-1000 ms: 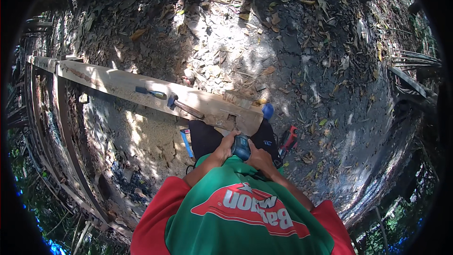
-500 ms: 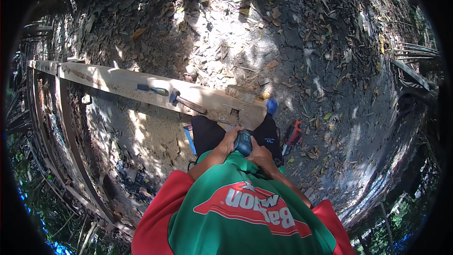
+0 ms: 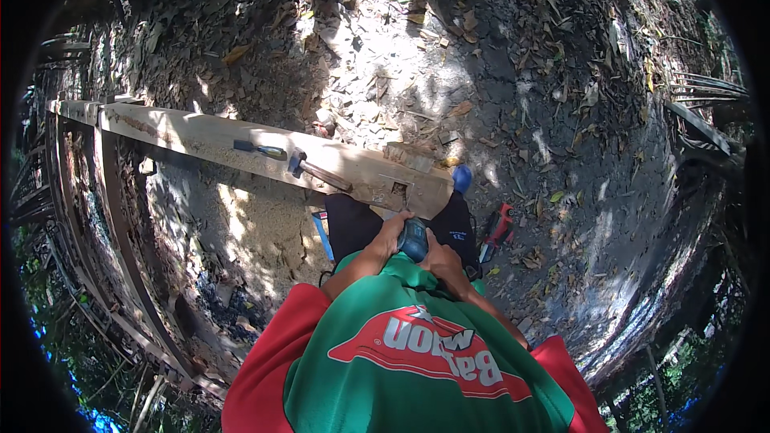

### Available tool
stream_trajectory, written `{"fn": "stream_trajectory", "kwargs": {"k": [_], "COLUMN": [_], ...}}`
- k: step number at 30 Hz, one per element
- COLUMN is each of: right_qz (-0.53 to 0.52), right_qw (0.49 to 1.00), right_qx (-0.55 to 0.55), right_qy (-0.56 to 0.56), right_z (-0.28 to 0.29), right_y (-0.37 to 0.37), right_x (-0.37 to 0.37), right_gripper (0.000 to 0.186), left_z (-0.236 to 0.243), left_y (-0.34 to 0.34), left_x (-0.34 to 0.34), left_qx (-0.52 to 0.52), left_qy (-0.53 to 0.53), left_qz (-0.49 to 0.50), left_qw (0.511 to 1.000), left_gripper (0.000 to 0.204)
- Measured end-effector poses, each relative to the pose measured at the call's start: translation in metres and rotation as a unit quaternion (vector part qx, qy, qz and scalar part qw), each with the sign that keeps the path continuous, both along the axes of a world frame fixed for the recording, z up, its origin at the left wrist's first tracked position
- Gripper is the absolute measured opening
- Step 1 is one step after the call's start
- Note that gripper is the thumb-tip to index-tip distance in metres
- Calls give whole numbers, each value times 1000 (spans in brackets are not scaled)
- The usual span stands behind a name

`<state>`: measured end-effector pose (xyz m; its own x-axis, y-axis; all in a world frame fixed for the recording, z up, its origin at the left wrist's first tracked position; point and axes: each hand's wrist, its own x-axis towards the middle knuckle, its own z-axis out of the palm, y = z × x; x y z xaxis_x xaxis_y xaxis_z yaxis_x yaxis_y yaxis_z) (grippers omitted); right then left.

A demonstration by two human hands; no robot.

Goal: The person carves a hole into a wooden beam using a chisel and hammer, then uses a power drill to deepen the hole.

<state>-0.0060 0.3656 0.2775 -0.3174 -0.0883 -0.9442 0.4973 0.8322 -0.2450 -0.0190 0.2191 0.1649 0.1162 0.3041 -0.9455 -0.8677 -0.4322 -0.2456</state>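
Observation:
Between my two hands is a teal and black power drill, held close to my body and pointing away from me at the wooden beam. My left hand wraps round its left side, and my right hand grips it from the right. Just ahead of the drill, a small rectangular hole is cut into the beam near its right end. The drill's tip is too small to make out clearly. On the beam to the left lie a hammer with a wooden handle and a chisel.
A wood block lies by the beam's far edge, and a round blue thing sits at its right end. A red and black tool rests on the ground to my right. Sawdust and dry leaves cover the ground.

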Motion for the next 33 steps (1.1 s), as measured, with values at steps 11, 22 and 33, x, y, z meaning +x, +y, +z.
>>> {"fn": "stream_trajectory", "kwargs": {"k": [11, 22, 33], "right_qz": [51, 87, 102], "right_qw": [998, 996, 995], "right_qx": [3, -2, 14], "right_qy": [40, 33, 10], "right_z": [-15, -7, -9], "right_y": [1, 10, 2], "right_x": [5, -15, -18], "right_gripper": [108, 104, 106], "left_z": [-24, -37, -37], "left_y": [-1, 3, -8], "left_x": [11, 17, 19], "left_qx": [-14, 35, 71], "left_qy": [7, 23, 8], "left_qz": [-8, 51, 41], "left_qw": [1000, 998, 997], "left_gripper": [25, 25, 29]}}
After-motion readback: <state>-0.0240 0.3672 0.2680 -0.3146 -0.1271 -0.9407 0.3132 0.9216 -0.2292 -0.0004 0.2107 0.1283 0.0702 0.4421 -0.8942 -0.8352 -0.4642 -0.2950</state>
